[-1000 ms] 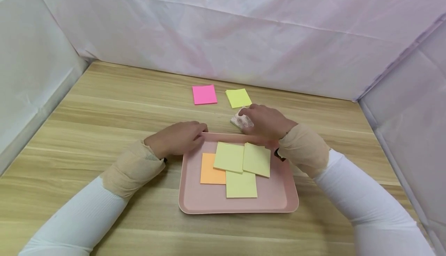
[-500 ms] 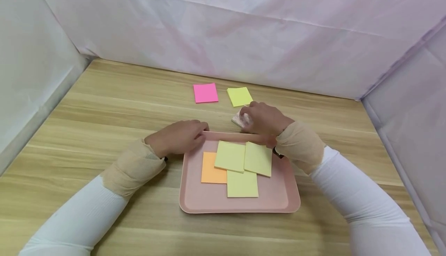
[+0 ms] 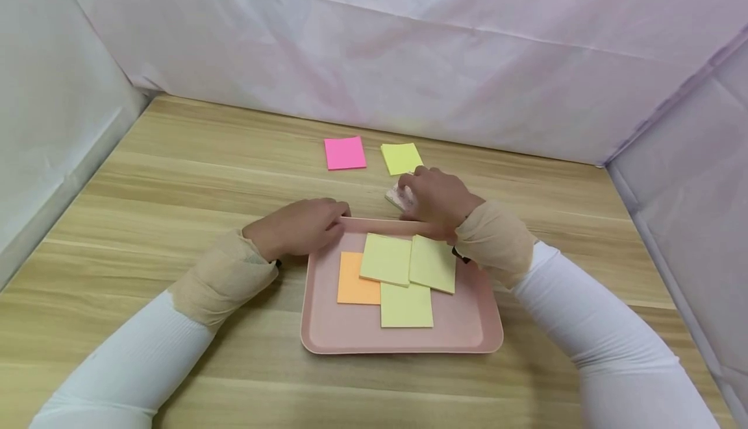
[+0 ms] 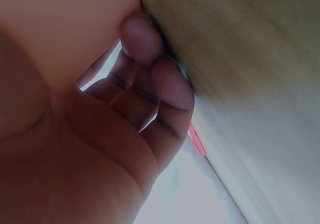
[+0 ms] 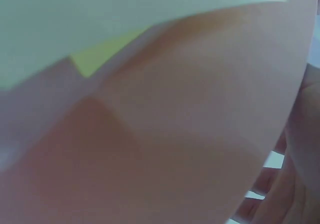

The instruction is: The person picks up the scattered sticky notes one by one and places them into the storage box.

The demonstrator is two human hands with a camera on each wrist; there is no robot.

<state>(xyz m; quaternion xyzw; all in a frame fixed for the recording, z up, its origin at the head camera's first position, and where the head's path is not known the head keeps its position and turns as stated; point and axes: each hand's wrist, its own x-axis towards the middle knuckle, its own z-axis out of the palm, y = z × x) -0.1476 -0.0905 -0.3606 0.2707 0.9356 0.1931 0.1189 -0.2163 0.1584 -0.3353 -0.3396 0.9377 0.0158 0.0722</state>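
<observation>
A pink tray (image 3: 403, 341) lies on the table, holding one orange sticky note pad (image 3: 356, 286) and several pale yellow sticky note pads (image 3: 406, 312). My left hand (image 3: 300, 226) grips the tray's far left corner; in the left wrist view its fingers (image 4: 172, 84) curl by the rim. Just beyond the far right rim, my right hand (image 3: 435, 198) holds a patterned sticky note pad (image 3: 396, 196), partly hidden under the fingers. The right wrist view shows mostly the tray's wall (image 5: 200, 84), with some fingers (image 5: 265, 181) behind it.
Behind the patterned pad, a bright yellow sticky note pad (image 3: 400, 158) lies on the wooden table (image 3: 204, 176). A pink sticky note pad (image 3: 345, 154) is to its left. White cloth (image 3: 374, 46) walls stand at the back and both sides.
My right hand and wrist have shifted slightly left, and more of the patterned pad is covered. My left hand keeps its place on the tray corner.
</observation>
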